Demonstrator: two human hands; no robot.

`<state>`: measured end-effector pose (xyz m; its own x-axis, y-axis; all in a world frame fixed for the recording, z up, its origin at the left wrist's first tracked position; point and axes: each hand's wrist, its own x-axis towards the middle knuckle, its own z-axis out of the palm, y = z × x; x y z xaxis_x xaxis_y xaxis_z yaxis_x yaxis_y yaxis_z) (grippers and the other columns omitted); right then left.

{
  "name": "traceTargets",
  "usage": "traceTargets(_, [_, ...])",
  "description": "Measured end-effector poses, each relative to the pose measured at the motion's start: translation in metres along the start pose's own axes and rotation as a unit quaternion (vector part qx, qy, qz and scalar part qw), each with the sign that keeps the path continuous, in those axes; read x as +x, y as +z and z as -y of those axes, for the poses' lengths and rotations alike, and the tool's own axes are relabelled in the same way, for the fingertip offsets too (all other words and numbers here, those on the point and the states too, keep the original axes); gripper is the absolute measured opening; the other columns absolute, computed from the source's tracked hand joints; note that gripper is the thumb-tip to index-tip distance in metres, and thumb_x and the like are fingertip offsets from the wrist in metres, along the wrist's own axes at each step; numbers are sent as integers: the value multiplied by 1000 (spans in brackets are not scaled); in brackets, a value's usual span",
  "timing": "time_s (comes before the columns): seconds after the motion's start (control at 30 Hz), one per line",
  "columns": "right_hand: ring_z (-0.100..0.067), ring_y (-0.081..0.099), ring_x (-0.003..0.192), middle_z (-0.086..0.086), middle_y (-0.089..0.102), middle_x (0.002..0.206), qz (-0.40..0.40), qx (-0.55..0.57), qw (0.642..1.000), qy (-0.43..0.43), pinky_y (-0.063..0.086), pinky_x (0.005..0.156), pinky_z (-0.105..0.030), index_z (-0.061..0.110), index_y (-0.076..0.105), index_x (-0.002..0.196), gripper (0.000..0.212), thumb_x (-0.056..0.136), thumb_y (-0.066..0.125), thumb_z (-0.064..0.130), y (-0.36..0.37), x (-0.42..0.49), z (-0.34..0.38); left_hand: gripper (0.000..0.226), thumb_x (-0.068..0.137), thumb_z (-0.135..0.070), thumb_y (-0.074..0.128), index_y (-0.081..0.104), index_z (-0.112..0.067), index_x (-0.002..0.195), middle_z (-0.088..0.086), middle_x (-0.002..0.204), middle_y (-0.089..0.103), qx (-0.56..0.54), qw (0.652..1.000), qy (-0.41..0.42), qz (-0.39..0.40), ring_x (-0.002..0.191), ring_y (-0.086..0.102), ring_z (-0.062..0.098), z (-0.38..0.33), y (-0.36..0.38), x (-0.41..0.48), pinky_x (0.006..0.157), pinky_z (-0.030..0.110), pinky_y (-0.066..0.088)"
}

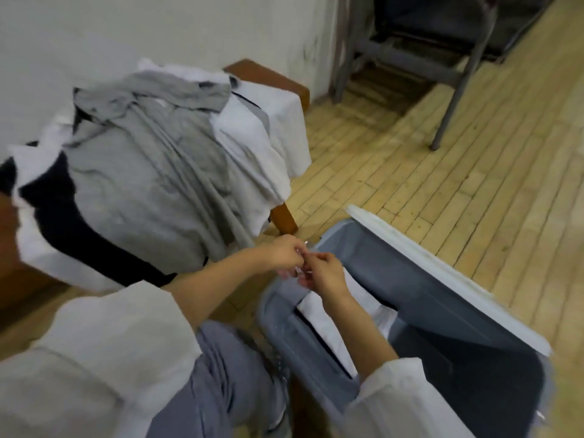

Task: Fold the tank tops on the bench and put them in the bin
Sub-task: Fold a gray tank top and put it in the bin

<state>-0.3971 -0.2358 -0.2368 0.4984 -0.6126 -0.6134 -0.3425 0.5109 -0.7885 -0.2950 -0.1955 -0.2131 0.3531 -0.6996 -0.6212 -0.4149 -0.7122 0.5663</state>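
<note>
You're at the placing step: a folded white top [335, 314] lies inside the smooth grey plastic bin [426, 279], against its near wall. Your left grip [281, 252] and right grip [327, 275] meet fingertip to fingertip over the bin's near corner, fingers curled; whether they pinch cloth is too blurred to tell. Next, I'd judge, comes the wooden tabletop [271, 77] — the limp, creased grey tank top [148, 172] lies uppermost over white garments [278, 121] and a black one [53, 197], and needs spreading flat before folding.

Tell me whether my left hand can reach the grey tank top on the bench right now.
Probably yes: the left hand hovers beside the hanging edge of the grey tank top, with nothing between them.
</note>
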Motion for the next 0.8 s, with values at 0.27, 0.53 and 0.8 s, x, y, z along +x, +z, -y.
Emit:
traceTargets(0.27, [-12,44,42,-8,55,64,77,-42,991,-97,34,35,-18,8,48,91,13,94,57,17,80,-98,59,23,80,10,52,63,-11,83,12,77,64,-120,978,51,-163,73,62,23,19,-73,-137,61,29,52])
traceTargets(0.53, [-17,56,56,-8,59,67,139,-118,969,-169,44,44,-21,8,57,87,19,97,53,24,150,-161,95,28,85,9,49,66,-2,105,17,102,66,-143,955,61,-252,91,61,23,52,-126,-219,75,31,53])
traceTargets(0.8, [-16,62,71,-8,65,89,188,-162,953,-173,50,64,-27,9,54,116,21,97,48,15,217,-129,118,21,91,-11,51,62,-6,108,12,112,62,-180,913,16,-367,95,60,22,102,-171,-198,78,28,48])
